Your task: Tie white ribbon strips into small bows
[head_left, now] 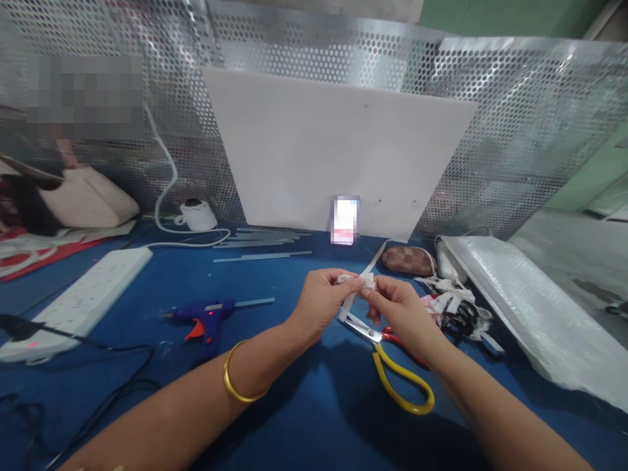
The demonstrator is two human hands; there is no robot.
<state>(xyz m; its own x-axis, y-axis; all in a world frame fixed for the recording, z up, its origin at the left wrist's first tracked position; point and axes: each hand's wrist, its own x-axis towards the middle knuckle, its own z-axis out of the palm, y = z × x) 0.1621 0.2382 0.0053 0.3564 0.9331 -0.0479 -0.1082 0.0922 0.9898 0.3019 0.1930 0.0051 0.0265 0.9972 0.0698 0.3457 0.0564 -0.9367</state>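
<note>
Nearest, the scissors (392, 366) lie open under the wrists, where a lowered arm could catch them, while the left hand (321, 301) and right hand (395, 304) pinch the ribbon (360, 281) above the blue table (294, 418), and a slack grip would likely undo its folds.

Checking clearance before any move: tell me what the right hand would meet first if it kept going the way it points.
The right hand points left toward the left hand; first comes the small white ribbon piece both pinch, then that hand's fingertips. Depth looks about level.
</note>
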